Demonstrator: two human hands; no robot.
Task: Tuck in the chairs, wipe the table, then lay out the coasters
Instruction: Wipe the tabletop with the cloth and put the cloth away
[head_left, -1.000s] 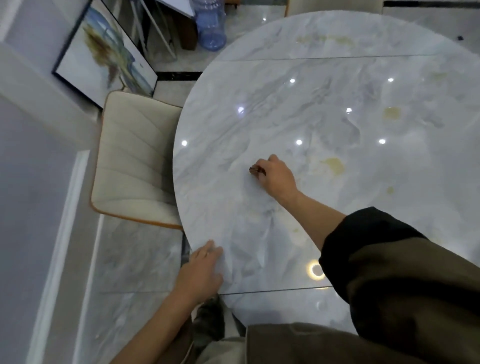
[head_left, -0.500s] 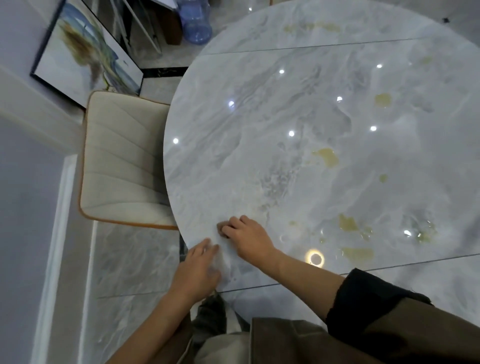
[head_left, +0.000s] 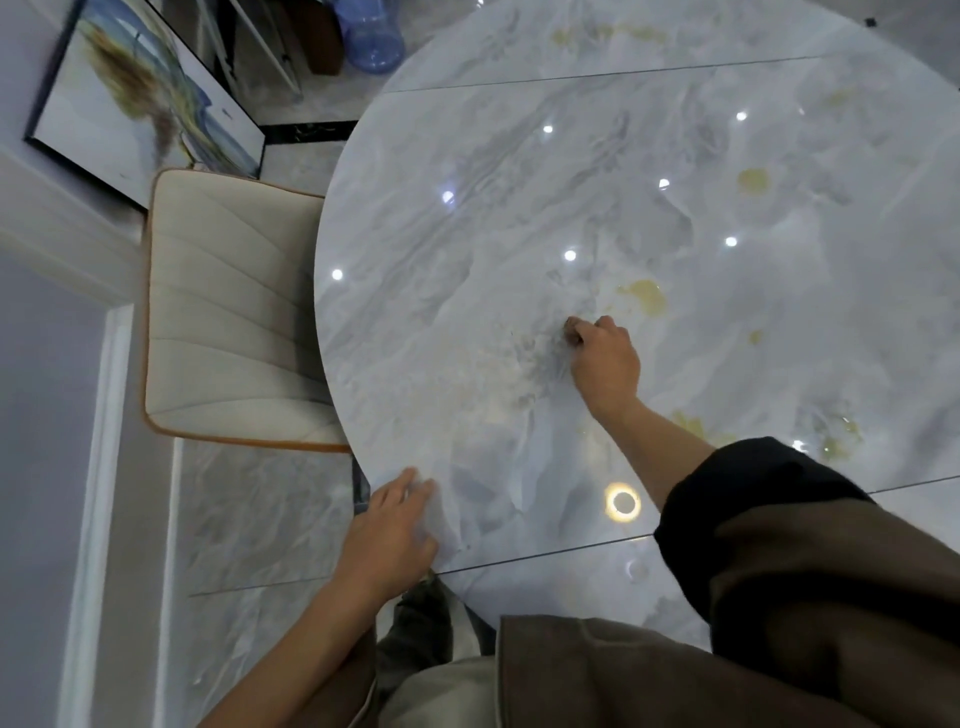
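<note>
Okay, I see a round marble table (head_left: 467, 234) filling the centre and right of the frame, glossy, with ceiling lights mirrored in it. Right hand (head_left: 605, 364) is mid-frame on the tabletop, arm reaching in from lower right out of a rolled dark sleeve (head_left: 753, 499). Its fingers are clenched and pressed down on the surface. A small dark patch (head_left: 571, 332) shows at the fingertips; I cannot tell if that is something held or just shadow, so the grasp is unclear to me. Just left of that hand there is a pale streaky smear (head_left: 519, 358) on the marble. Yellowish stains (head_left: 647, 296) sit just up-right of the hand, with more at upper right and at the right edge of the frame. Left hand (head_left: 395, 530) is at lower centre-left, released, fingers straight and flat on the table's near-left rim, slightly blurred. A cream chair (head_left: 228, 312) with orange trim stands at centre-left, its seat's right side tucked under the table edge. A framed picture (head_left: 145, 98) leans against the wall at upper left. A blue water jug (head_left: 371, 36) stands at the top, beyond the table. Grey marble floor (head_left: 260, 519) shows at lower left.
</note>
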